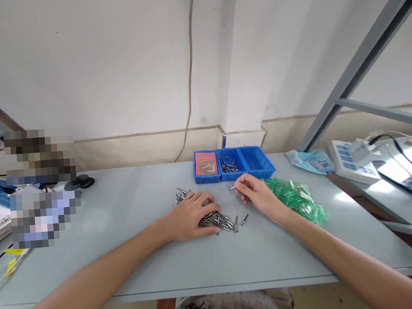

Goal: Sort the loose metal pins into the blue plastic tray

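Note:
A heap of small metal pins (pixel 220 219) lies on the grey table (pixel 206 262) in front of me. My left hand (pixel 191 216) rests palm down on the heap, fingers curled over some pins. Whether it grips any I cannot tell. Just to the right, my right hand (pixel 254 192) pinches a single metal pin (pixel 233 187) between thumb and forefinger, holding it slightly above the table. Behind the hands stand three joined blue bins (pixel 259 169): the left one holds a red packet (pixel 205 164), the middle one several dark pins (pixel 228 166).
A pile of small green plastic bags (pixel 297 196) lies right of my right hand. A light blue packet (pixel 310 161) and a white power strip (pixel 351 161) sit at the far right. Black round objects (pixel 79 183) lie at the back left.

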Motion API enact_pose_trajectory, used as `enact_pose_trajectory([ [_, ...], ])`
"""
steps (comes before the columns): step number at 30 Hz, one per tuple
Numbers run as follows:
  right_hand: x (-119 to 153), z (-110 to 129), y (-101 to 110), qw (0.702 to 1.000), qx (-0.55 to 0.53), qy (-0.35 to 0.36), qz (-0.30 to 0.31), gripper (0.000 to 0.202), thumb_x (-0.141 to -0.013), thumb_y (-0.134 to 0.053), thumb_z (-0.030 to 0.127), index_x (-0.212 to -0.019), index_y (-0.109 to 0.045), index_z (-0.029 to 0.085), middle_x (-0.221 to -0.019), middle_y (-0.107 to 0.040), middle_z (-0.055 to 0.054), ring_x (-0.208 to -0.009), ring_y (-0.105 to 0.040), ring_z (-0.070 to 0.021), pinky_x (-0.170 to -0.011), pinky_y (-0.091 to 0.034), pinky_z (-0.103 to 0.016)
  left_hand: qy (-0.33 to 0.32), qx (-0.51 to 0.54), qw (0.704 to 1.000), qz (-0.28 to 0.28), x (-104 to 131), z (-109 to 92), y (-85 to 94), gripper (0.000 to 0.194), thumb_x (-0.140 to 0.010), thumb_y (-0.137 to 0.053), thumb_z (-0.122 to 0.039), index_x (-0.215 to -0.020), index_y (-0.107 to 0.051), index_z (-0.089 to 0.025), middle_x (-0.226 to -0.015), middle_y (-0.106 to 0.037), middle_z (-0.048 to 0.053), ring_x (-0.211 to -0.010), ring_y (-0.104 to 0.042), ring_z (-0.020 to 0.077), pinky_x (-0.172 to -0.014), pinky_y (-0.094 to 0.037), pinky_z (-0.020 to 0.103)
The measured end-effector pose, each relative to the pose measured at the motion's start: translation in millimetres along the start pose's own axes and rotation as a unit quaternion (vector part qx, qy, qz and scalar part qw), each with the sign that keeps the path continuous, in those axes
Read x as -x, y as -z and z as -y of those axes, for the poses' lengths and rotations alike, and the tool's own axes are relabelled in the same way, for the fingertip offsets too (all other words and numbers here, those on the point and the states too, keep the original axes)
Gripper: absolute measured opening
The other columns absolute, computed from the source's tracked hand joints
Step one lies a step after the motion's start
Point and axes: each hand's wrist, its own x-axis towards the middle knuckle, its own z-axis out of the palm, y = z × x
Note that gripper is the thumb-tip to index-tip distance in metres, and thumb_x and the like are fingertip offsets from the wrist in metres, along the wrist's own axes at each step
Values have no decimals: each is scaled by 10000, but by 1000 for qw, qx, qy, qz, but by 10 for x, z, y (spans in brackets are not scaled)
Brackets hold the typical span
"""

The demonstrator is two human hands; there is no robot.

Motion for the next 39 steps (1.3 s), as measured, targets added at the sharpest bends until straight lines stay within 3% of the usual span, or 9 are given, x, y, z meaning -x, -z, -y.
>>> enact_pose_trajectory([
  [4, -7, -26, 4, 1000, 7, 2, 0, 403, -946, -673, 625, -911, -604, 230, -814, -658, -8, -651, -547, -152, -627, -474, -302, -1, 0, 1000, -6, 0, -3, -1, 416, -1049, -575, -587, -1303, -612, -259, -1285, -591, 89, -1053, -615, 248, -946, -405, 386],
  [11, -11, -61, 12, 1000, 0, -1, 11, 376, -971, -664, 597, -929, -599, 228, -833, -655, 0, -661, -550, -148, -643, -466, -305, -5, 3, 1000, -11, 0, 7, -30, 688, -900, -652, -804, -1289, -609, -238, -1353, -586, 125, -1115, -615, 292, -957, -408, 399],
  [20, -19, -55, 9, 1000, -1, 3, 7, 405, -946, -680, 625, -913, -602, 229, -825, -659, -5, -651, -547, -150, -628, -469, -303, -7, 7, 1000, -4, -15, -26, 6, 503, -970, -662, -640, -1260, -588, -237, -1464, -563, 125, -1229, -593, 310, -998, -403, 418],
  [29, -14, -41, 7, 1000, 2, 4, 3, 405, -943, -679, 629, -905, -607, 232, -811, -659, -4, -645, -551, -150, -625, -475, -302, -3, -9, 1000, -9, -8, -38, 7, 382, -982, -652, -481, -1278, -594, -246, -1276, -607, 89, -1100, -587, 272, -960, -416, 406],
  [39, -16, -43, 6, 1000, -1, 1, 3, 414, -940, -680, 637, -912, -605, 230, -821, -659, -4, -644, -548, -147, -625, -475, -301, -4, -19, 1000, -6, -8, -38, 5, 285, -993, -603, -352, -1249, -585, -229, -1203, -608, 87, -1049, -553, 258, -940, -412, 410],
])
